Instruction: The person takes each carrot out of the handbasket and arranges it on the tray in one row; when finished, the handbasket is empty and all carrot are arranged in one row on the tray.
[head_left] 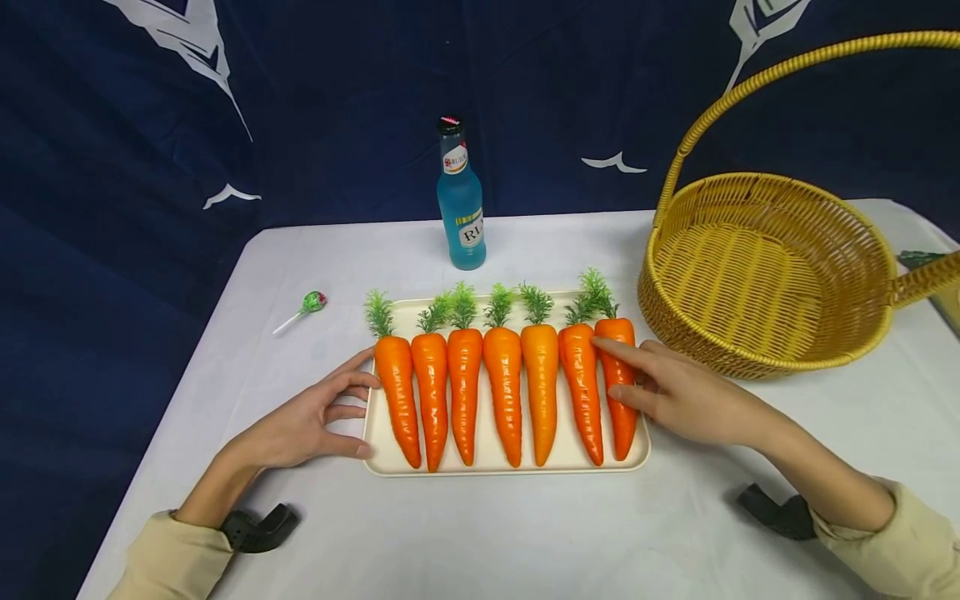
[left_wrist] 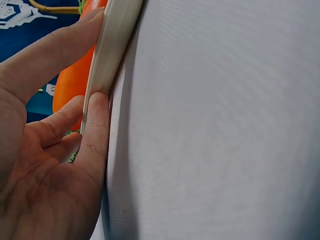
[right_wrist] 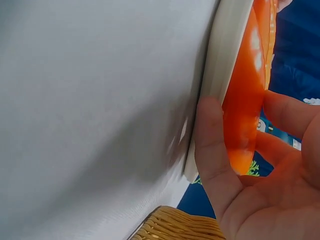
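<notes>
A cream rectangular tray (head_left: 457, 468) lies on the white-covered table, with several orange carrots (head_left: 505, 392) side by side on it, green tops pointing away. My left hand (head_left: 296, 423) touches the tray's left end, its spread fingers and thumb along the rim. In the left wrist view, one fingertip (left_wrist: 98, 102) rests against the tray's outer wall. At the other end, my right hand (head_left: 686, 396) reaches over the rightmost carrot (head_left: 618, 367). Its thumb lies over that carrot, and its forefinger extends to the neighbouring one. In the right wrist view, a finger (right_wrist: 210, 135) lies against the tray's side.
Behind the tray stands a blue bottle (head_left: 461, 208) with a black cap. A lollipop (head_left: 311, 302) lies at the left. To the right is a yellow wicker basket (head_left: 750, 275) with a tall handle, close to my right hand. A dark blue cloth (head_left: 337, 125) hangs behind.
</notes>
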